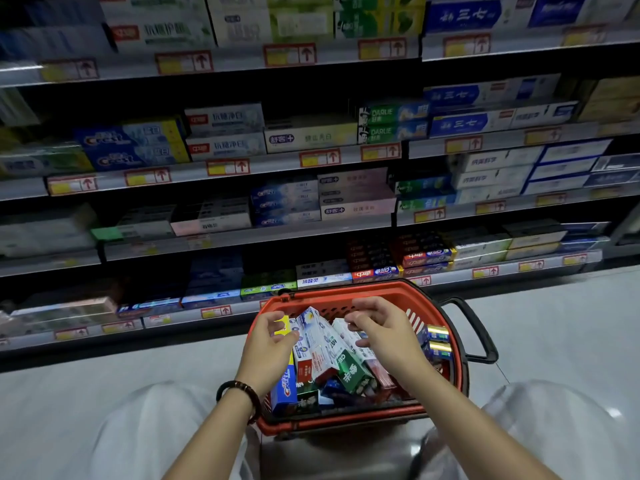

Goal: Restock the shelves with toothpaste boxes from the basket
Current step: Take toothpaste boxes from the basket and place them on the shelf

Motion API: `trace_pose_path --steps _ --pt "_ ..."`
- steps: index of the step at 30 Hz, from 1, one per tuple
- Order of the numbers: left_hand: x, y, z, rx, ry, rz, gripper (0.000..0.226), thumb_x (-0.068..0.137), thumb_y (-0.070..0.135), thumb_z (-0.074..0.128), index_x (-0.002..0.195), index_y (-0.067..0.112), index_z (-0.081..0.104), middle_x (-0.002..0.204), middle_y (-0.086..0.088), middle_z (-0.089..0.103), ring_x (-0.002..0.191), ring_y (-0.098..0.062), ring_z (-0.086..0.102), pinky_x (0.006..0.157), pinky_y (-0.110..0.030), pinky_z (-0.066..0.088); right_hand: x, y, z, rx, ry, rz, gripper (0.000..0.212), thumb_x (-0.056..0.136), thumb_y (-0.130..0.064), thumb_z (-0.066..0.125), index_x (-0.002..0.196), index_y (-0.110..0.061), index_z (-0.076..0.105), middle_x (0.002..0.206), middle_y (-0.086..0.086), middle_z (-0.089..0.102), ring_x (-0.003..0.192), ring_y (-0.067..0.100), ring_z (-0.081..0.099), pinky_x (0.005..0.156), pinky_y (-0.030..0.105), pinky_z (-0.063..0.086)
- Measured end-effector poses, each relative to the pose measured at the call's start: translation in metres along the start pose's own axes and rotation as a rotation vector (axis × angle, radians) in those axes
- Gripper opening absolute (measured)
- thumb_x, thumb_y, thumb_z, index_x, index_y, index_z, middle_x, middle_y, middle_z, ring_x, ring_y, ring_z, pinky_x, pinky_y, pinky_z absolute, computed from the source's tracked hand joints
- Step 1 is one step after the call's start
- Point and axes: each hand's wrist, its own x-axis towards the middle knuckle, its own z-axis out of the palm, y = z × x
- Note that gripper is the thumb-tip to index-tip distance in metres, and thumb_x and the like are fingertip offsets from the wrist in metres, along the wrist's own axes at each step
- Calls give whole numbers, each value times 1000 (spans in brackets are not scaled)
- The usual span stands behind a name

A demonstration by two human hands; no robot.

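- Toothpaste boxes (349,372) lie heaped in the red basket (346,289), on the floor (138,362) below both hands.
- Top white box (313,332) tilts, long axis pointing away from you; left hand (268,344) is at its left edge, right hand (384,332) just beside it.
- Fingers (289,337) are curled; grip cannot be confirmed.
- Lift clear of the far rim; shelves (277,233) stand ahead.

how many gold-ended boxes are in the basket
2, both at the right wall of the basket: the farther gold-ended box and the nearer gold-ended box, side by side. More may lie buried.
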Motion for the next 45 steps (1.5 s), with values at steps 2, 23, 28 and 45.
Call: trace_pose_path --steps 2,23,28,45 --pt "5 -12 2 11 19 -35 42 98 21 71 137 23 52 136 3 58 119 -15 59 98 -34 52 1 8 -3 -7 5 13 17 102 -20 70 117 -26 69 104 -2 80 96 13 76 79 36 64" --pt "13 -93 38 239 9 -144 61 81 7 87 124 29 51 114 6 65 101 -14 64 78 -19 52 -1 67 10 58 -101 188 19 100 -9 68 117 -17 69 102 10 79 98 28 76 74 40 62" --pt "13 -97 48 247 -7 -156 87 75 8 92 146 19 43 128 2 63 113 -17 62 97 -36 55 -8 67 15 38 -130 212 20 101 -7 66 118 -18 69 102 8 79 90 16 77 70 32 61" --pt "8 -92 41 116 198 -166 48 83 9 84 119 29 60 103 7 70 85 -3 65 65 -13 47 -10 62 20 -10 -136 236 21 103 -6 62 118 -19 67 100 3 80 92 15 76 73 32 62"
